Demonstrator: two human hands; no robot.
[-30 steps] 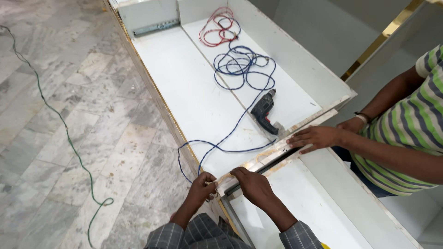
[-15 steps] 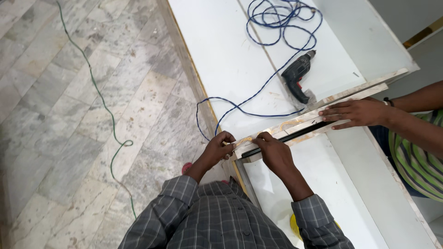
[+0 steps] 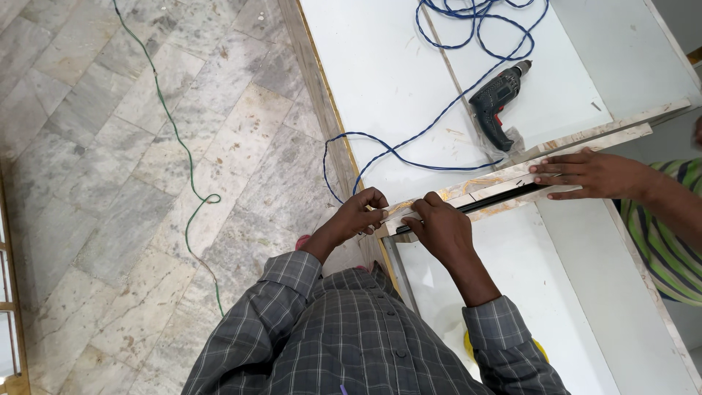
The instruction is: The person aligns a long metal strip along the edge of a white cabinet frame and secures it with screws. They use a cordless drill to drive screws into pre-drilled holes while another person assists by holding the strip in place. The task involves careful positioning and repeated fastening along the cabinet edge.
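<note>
A long marble-patterned strip [image 3: 504, 181] with a dark groove lies across the white board [image 3: 380, 88]. My left hand [image 3: 357, 216] pinches the strip's near end with curled fingers. My right hand [image 3: 442, 227] presses down on the strip just beside it. A co-worker's hand [image 3: 585, 174] in a striped green sleeve rests flat on the strip farther right.
A dark power drill [image 3: 496, 102] lies on the board behind the strip, its blue cable [image 3: 431, 132] coiled at the back and looping over the board's left edge. A green cord [image 3: 186, 168] snakes over the marble floor [image 3: 110, 183]. A yellow object [image 3: 468, 344] shows under my right arm.
The view has shifted closer over my shoulders; my hands stay on the strip's near end, and the co-worker's hand still rests on the strip.
</note>
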